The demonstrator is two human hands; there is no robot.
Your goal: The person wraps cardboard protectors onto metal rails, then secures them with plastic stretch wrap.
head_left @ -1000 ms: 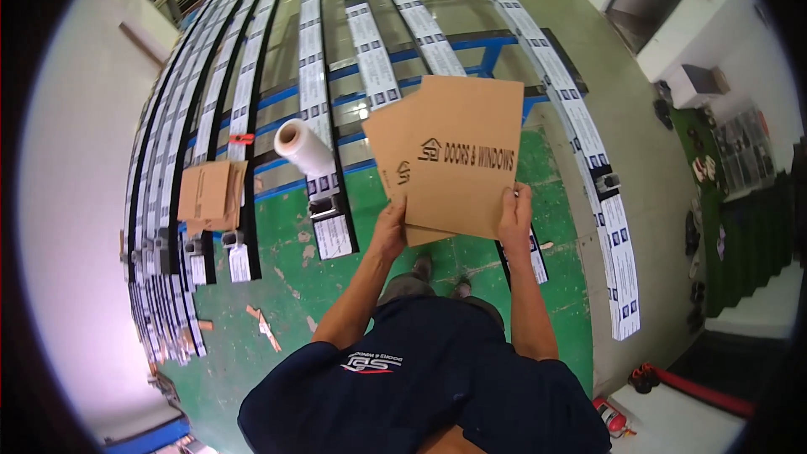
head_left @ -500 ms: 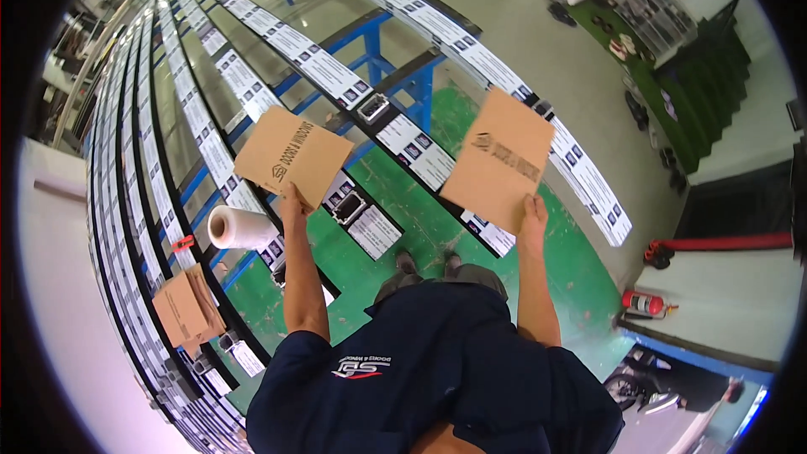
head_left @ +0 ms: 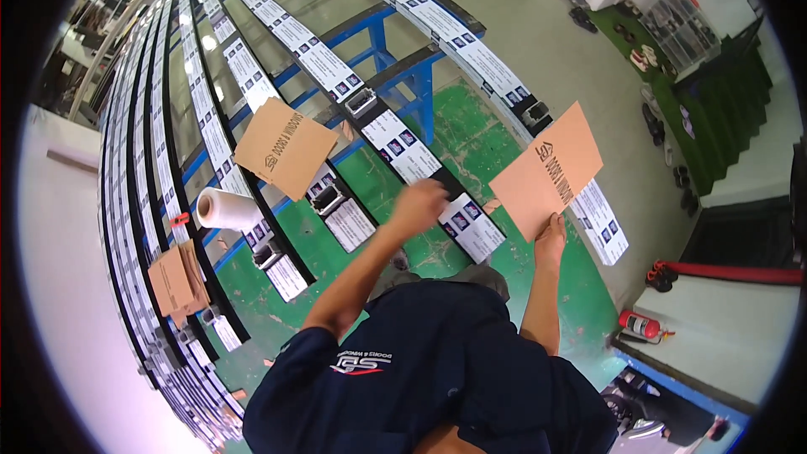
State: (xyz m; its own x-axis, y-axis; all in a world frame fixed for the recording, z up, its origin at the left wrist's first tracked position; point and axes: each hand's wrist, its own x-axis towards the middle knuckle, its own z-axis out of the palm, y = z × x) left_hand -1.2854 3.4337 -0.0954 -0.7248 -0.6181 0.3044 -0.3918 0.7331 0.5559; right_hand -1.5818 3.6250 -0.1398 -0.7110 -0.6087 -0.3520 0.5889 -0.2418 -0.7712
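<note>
From the middle of the view, a cardboard sheet (head_left: 551, 164) is held between two and three o'clock, its lower edge pinched narrowly by the right hand (head_left: 551, 240). Part of the far-right bar (head_left: 475, 57) is hidden behind the sheet; whether the two are touching cannot be told. At the centre, the left hand (head_left: 422, 204) is seen blurred over the end portion of a long bar (head_left: 391, 136), and whether anything is gripped in its fingers cannot be made out. A metal block (head_left: 361, 102) is set on that bar at eleven o'clock.

At ten o'clock a cardboard pile (head_left: 286, 145) is seen fanned out across a bar. A roll of clear film (head_left: 229, 210) is placed at nine, and a folded cardboard stack (head_left: 172, 280) toward eight. The bars are carried by a blue stand (head_left: 419, 92) at twelve.
</note>
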